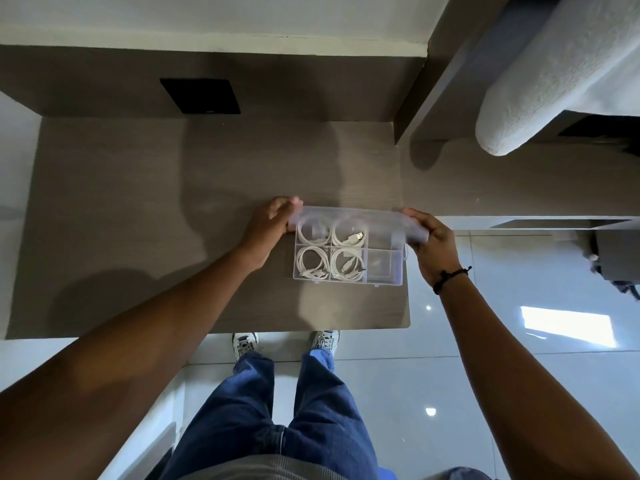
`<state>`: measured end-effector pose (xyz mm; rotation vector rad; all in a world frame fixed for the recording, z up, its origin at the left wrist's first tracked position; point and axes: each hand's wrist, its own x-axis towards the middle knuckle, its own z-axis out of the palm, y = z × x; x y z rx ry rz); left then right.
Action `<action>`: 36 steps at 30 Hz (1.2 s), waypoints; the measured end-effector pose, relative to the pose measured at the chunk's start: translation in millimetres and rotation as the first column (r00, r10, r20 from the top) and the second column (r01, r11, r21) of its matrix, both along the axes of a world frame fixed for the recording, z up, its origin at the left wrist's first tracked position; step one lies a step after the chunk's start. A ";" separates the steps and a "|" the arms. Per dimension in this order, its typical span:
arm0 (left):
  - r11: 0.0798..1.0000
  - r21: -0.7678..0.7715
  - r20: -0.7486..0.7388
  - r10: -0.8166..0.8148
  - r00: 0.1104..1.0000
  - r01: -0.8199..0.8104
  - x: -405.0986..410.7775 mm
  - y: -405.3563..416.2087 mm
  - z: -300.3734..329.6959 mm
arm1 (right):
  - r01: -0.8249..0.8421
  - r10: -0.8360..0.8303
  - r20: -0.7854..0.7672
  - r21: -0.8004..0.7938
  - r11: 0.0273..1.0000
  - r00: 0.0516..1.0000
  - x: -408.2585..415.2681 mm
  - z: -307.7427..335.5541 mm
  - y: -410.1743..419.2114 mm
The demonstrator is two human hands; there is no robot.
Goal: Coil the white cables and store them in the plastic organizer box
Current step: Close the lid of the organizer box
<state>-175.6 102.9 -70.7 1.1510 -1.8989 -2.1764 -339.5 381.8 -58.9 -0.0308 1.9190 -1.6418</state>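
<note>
No readable text anywhere; the black pad (201,95) at the back of the worktop (138,209) has a small mark too blurred to read. Clear plastic organizer box (382,279) sits near the worktop's front right corner, close to the right edge. Four compartments on its left side each hold one coiled white cable (313,263); the right compartment looks empty. Lid (349,216) is hinged at the far side, partly raised and tilted over the back row. Left hand (268,225) pinches the lid's left end, fingers curled on it; right hand (433,240) grips the right end the same way. Worktop left of the box is bare; floor lies just right of it.
</note>
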 end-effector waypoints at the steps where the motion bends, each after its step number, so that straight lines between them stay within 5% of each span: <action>1: 0.998 -0.047 0.000 -0.035 0.999 0.034 4.3 -0.1 -3.4 | -0.045 0.046 -0.038 0.022 0.999 0.998 1.6 0.2 1.8; 5: 0.932 -0.317 0.047 -0.167 0.985 0.173 14.5 4.5 -7.7 | -0.139 0.170 -0.138 0.208 0.968 0.976 8.9 3.0 1.2; 7: 0.752 -0.633 0.058 -0.187 0.981 0.180 18.9 7.7 -6.1 | -0.151 0.266 -0.268 0.383 0.912 0.926 15.1 3.5 -0.1; 9: 0.474 -0.855 0.083 -0.277 0.957 0.212 25.7 11.7 0.6 | -0.162 0.427 -0.389 0.556 0.815 0.816 23.7 7.5 1.0; 11: 0.272 -0.928 0.089 -0.503 0.860 0.255 37.9 20.0 5.2 | -0.240 0.598 -0.443 0.632 0.737 0.669 34.8 14.5 5.1; 13: 0.190 -0.937 0.106 -0.646 0.756 0.294 54.8 31.0 2.9 | -0.350 0.711 -0.445 0.650 0.675 0.544 48.7 19.3 12.3; 17: 0.039 -0.911 0.279 -0.675 0.683 0.411 80.8 44.0 -10.0 | -0.485 0.881 -0.215 0.767 0.420 0.422 70.6 19.0 22.4; 24: -0.045 -0.935 0.307 -0.603 0.737 0.352 79.0 55.4 -17.2 | -0.413 0.923 -0.181 0.853 0.319 0.339 75.6 11.8 18.7; 28: -0.143 -0.919 0.380 -0.566 0.732 0.367 75.3 61.6 -12.3 | -0.331 0.933 -0.239 0.887 0.323 0.269 78.2 11.5 15.9; 36: -0.167 -0.911 0.408 -0.510 0.757 0.378 74.4 70.1 -9.0 | -0.241 0.928 -0.279 0.910 0.338 0.246 87.0 0.0 16.1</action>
